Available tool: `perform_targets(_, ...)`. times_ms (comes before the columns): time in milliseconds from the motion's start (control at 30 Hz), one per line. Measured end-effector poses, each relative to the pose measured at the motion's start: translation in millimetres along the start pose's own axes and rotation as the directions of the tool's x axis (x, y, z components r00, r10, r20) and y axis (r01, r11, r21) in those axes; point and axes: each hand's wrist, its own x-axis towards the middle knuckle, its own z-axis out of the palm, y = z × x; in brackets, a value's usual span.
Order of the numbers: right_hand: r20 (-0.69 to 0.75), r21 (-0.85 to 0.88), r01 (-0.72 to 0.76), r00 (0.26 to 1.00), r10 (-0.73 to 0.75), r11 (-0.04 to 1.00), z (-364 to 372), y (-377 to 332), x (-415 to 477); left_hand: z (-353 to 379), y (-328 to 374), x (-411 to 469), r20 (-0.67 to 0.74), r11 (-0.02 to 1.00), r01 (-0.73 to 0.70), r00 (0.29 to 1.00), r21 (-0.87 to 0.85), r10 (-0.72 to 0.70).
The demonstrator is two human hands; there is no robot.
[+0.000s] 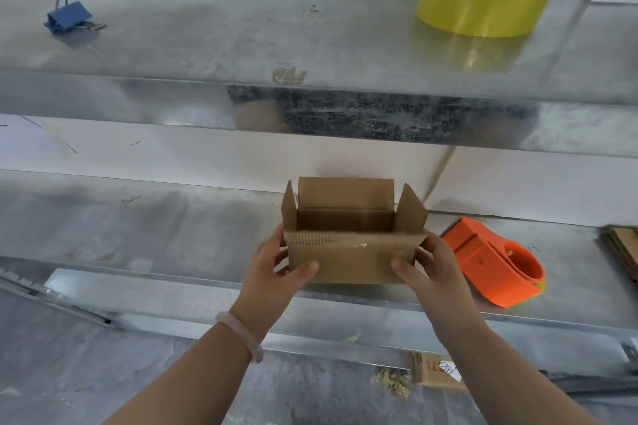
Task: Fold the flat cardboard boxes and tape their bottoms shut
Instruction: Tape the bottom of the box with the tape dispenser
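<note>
The left hand (276, 269) and right hand (433, 274) clasp the box (348, 260) by its ends, centre frame, long axis left to right. The tape dispenser (493, 262) lies nearer the right hand.

Upper shelf (241, 38): clip (69, 17) left, tape roll (483, 7) right. Lower shelf (155, 228): box (352, 259) at front edge, dispenser (493, 262) just right, flat cardboard (621, 248) far right.
</note>
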Motion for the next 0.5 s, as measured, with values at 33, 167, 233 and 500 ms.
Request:
perform_targets(33,-0.002,0.024,-0.016,1.0,0.016,1.0,0,-1,-1,0,-1,-1,0.022,1.0,-0.001,1.0,-0.011,0.002)
perform_targets(167,0.003,0.052,-0.121,0.993,0.121,0.991,-2,9,-5,-2,-3,-8,0.041,0.995,0.062,0.997,-0.082,-0.059)
perform_targets(233,0.019,0.024,-0.162,0.987,0.162,0.986,-6,18,-6,-4,-6,-10,0.047,0.992,0.111,0.993,-0.066,-0.108)
perform_targets(500,-0.073,-0.464,-0.066,0.997,0.036,0.883,-15,-9,12,-18,14,6,-0.172,0.947,0.029,0.985,0.321,0.028)
